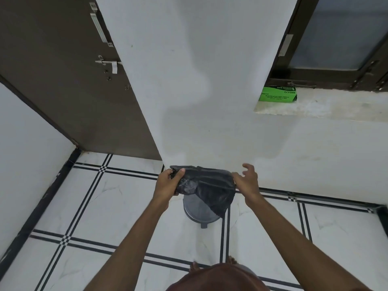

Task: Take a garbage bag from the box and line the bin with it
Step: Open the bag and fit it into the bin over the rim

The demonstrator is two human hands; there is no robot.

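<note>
1. The white tiled floor with black inlay lines (130, 206) carries the round grey plastic bin (198, 213), which stands at the foot of the white wall, near 6 o'clock of centre frame and directly below the hands. Before spreading the bag, it is worth staying square over the bin so the opened mouth can drop straight down.

2. The crumpled black plastic garbage bag (206, 185) is held in the air between both hands, just above the bin and hiding its far rim; a corner hangs toward 5 o'clock. It looks only partly unfolded, so the step in hand is probably finding and opening the mouth. Pull the two layers apart gently, since thin film tears easily.

3. The flat green cardboard box of garbage bags (278, 95) lies on the pale stone window sill (336, 106) at 2 o'clock, well apart from the hands.

4. The left hand (168, 182) grips the bag's bunched 9 o'clock end, thumb lying over the top and fingers curled beneath.

5. The right hand (245, 181) pinches the 3 o'clock edge between thumb and a finger, while its other fingers (248, 168) stand spread and loose. Rubbing that pinch should separate the layers.
</note>
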